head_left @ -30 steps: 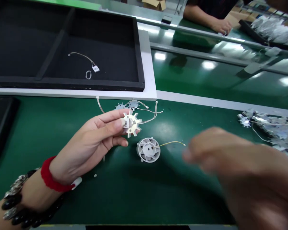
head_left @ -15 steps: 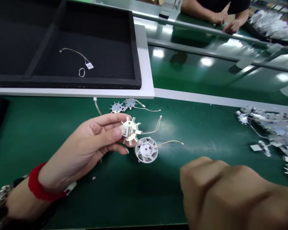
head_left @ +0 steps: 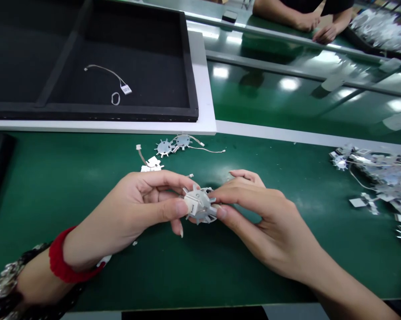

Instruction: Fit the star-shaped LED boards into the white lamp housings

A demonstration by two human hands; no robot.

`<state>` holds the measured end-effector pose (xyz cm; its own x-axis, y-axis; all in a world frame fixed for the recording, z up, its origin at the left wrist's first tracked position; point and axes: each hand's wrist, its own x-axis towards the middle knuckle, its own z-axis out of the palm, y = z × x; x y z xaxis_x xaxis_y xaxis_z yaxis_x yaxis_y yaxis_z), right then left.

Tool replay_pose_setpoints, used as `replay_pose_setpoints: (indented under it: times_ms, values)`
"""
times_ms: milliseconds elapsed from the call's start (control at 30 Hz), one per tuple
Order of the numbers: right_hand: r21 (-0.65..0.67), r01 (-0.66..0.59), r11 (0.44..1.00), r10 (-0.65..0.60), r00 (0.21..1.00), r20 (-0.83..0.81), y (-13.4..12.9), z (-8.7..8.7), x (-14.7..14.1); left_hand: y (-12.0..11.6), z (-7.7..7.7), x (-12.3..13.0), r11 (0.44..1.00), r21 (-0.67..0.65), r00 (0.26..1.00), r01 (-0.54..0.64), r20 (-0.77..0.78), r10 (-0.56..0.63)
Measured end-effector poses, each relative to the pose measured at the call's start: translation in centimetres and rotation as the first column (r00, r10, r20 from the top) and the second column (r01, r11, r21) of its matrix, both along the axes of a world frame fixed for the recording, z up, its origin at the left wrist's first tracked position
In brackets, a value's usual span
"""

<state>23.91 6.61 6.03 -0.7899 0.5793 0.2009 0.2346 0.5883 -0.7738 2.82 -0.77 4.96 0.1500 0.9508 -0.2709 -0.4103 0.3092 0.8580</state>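
Between thumb and fingers, my left hand (head_left: pixel 140 209) holds a round, spoked metal plate (head_left: pixel 203 209) with a white square piece on its left side. My right hand (head_left: pixel 260 213) pinches that plate's right edge, with thumb and index finger closed on one of its tabs. A white fan wheel (head_left: pixel 207 190) is mostly hidden behind the plate, only a bit of its rim showing; I cannot tell whether the two touch. Beyond my left hand lies a white part (head_left: pixel 152 164) with a short wire and connector.
Two spoked plates (head_left: pixel 164 147) with wires lie ahead, near a white board edge (head_left: pixel 205 89). A black tray (head_left: pixel 147 66) holds a wired white piece (head_left: pixel 126 89) and a ring (head_left: pixel 115 98). Metal parts are heaped (head_left: pixel 383 173) at right. Another person's hands (head_left: pixel 325 33) rest across the bench.
My right hand has come in from the lower right to grip the plate's edge. My left hand has moved right and down with the plate, now over the fan wheel.
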Motion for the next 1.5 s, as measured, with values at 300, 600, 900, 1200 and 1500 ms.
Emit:
replay_pose_setpoints:
  times_ms: [300,600,900,1200,1500]
  values:
    - [-0.503,-0.103,0.858,0.105,0.994,-0.025,0.3,1.1,0.0,-0.2,-0.1,0.0,0.995,-0.026,0.989,0.101,0.111,-0.097]
    - [-0.606,-0.072,0.792,0.066,0.997,-0.031,-0.4,0.6,0.2,-0.1,-0.7,-0.1,0.986,-0.035,0.954,0.163,0.262,-0.148]
    - [-0.15,-0.017,0.989,0.011,0.999,-0.042,-1.0,-0.4,0.1,-0.4,-0.8,-0.3,0.981,-0.029,0.968,0.192,0.168,-0.185]
    - [-0.546,0.001,0.838,0.015,1.0,0.026,-0.6,0.8,0.3,-0.3,0.3,0.1,0.997,0.032,0.997,0.071,-0.04,-0.07]
    - [-0.538,0.142,0.831,-0.095,0.989,0.116,-0.4,0.9,-0.4,-0.6,0.5,0.7,0.983,0.173,0.902,-0.064,-0.411,0.131]
